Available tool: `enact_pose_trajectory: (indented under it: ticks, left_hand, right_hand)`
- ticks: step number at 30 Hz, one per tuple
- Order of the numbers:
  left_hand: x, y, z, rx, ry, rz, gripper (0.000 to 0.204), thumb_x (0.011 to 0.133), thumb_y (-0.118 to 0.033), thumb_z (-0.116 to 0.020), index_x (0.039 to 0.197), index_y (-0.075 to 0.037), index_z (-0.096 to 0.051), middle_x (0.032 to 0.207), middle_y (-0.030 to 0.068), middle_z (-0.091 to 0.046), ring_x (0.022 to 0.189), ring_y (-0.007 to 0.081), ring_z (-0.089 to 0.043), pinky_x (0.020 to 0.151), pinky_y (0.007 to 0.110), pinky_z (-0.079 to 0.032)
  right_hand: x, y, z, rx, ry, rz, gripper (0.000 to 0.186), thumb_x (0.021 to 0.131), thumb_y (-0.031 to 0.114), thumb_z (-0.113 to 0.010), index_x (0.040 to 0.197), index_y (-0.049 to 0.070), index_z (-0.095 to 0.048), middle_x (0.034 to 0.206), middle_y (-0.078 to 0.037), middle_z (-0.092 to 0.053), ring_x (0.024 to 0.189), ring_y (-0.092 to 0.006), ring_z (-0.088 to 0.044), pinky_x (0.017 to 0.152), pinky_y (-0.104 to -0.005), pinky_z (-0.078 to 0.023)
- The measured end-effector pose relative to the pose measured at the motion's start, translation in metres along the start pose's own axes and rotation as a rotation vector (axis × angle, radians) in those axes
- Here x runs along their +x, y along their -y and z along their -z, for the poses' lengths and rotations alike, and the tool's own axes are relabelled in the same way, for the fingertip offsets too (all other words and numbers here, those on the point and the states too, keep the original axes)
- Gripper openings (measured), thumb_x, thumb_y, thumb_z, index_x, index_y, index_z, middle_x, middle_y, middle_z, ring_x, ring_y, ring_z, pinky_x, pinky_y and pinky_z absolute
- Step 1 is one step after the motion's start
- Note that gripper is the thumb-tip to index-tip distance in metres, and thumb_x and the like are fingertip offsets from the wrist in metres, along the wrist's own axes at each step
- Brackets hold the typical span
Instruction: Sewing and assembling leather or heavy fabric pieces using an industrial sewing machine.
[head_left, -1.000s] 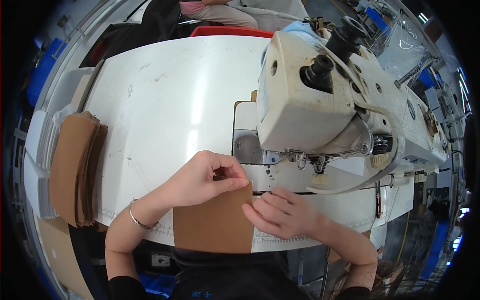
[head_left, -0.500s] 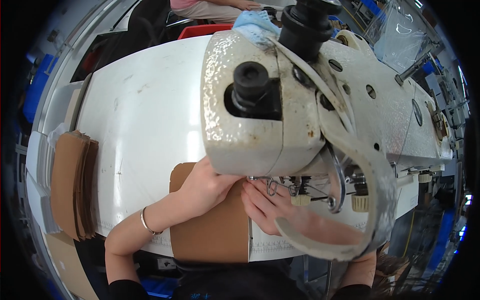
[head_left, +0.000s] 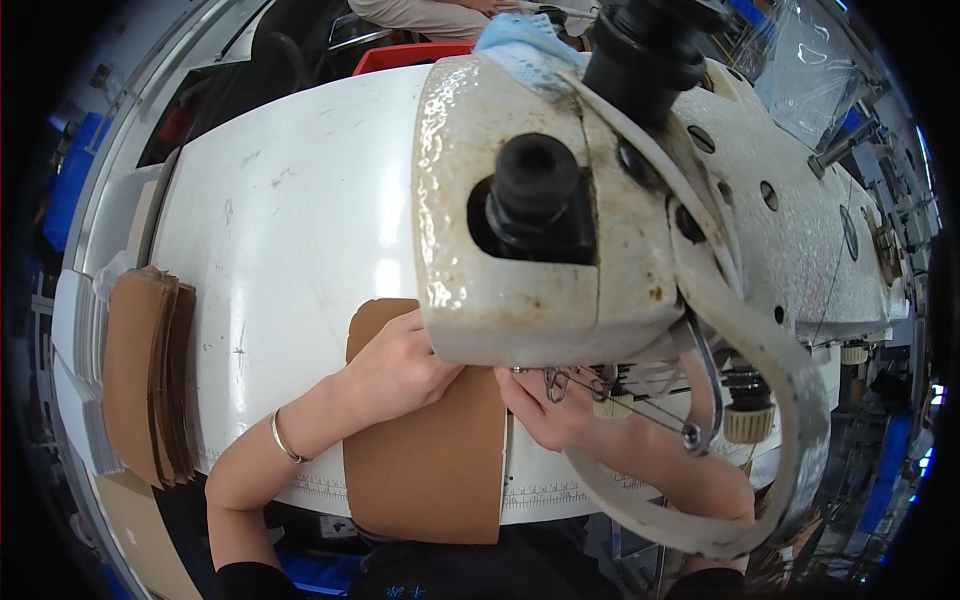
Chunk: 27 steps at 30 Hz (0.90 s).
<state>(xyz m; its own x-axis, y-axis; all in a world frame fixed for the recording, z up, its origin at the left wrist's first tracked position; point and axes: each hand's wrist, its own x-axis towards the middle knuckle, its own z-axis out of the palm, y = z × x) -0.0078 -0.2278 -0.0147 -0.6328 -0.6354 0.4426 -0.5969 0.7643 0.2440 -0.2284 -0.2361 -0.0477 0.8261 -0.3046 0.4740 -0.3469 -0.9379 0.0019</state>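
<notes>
My left hand, with a silver bracelet on its wrist, rests over a brown rectangular panel, its curled fingertips hidden by the white sewing machine head. My right hand is at the panel's right edge, behind the metal levers and thread guides, fingers bent and partly covered. What either hand pinches is out of sight. The panel lies on the white worktable and reaches under the machine head.
At the left stand a stack of brown panels and white sheets. A pale cable loop hangs at the machine's right, a blue cloth lies on top. Behind are a red tray and a seated person.
The brown panel has moved forward under the machine head along with both hands, whose fingertips have disappeared behind it. The view has come closer over the machine, which now fills more of the picture.
</notes>
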Motion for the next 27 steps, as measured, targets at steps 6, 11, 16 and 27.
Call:
enact_pose_trajectory:
  ticks: [6,11,16,27]
  left_hand:
    - [0.002,-0.007,0.009,-0.128,-0.027,0.034,0.025,0.070,-0.001,-0.066,0.094,0.004,-0.066,0.101,0.0137,-0.061,0.098,0.0302,-0.060,0.084,0.037,-0.053]
    - [-0.011,-0.021,0.006,-0.042,0.041,0.068,0.036,0.079,-0.014,-0.068,0.109,0.005,-0.063,0.116,0.0151,-0.060,0.113,0.0318,-0.055,0.095,0.037,-0.049]
    - [-0.057,-0.111,0.032,-0.261,0.335,0.207,0.053,0.082,-0.025,-0.066,0.120,0.010,-0.056,0.134,0.0186,-0.051,0.130,0.0312,-0.045,0.106,0.038,-0.040]
    - [-0.106,-0.156,0.015,0.038,-0.247,-0.074,0.022,0.067,-0.009,-0.066,0.087,-0.003,-0.072,0.085,0.0055,-0.067,0.077,0.0171,-0.063,0.072,0.026,-0.050]
  right_hand:
    - [0.003,0.006,0.025,-0.414,0.123,0.108,0.024,0.079,0.006,-0.062,0.102,0.000,-0.065,0.099,-0.012,-0.066,0.087,-0.0253,-0.065,0.078,-0.0401,-0.051]
    - [-0.002,0.018,0.026,-0.090,0.095,-0.071,0.034,0.080,0.013,-0.063,0.111,-0.001,-0.063,0.109,-0.010,-0.061,0.096,-0.0199,-0.061,0.077,-0.0345,-0.050]
    - [-0.047,0.087,0.052,0.224,0.096,0.030,0.039,0.074,0.012,-0.062,0.109,-0.006,-0.062,0.099,-0.010,-0.058,0.081,-0.0162,-0.058,0.064,-0.0260,-0.048]
    - [-0.053,0.126,0.054,0.451,-0.245,-0.065,0.038,0.066,0.001,-0.065,0.102,-0.009,-0.065,0.090,-0.011,-0.059,0.062,-0.0146,-0.056,0.055,-0.0234,-0.050]
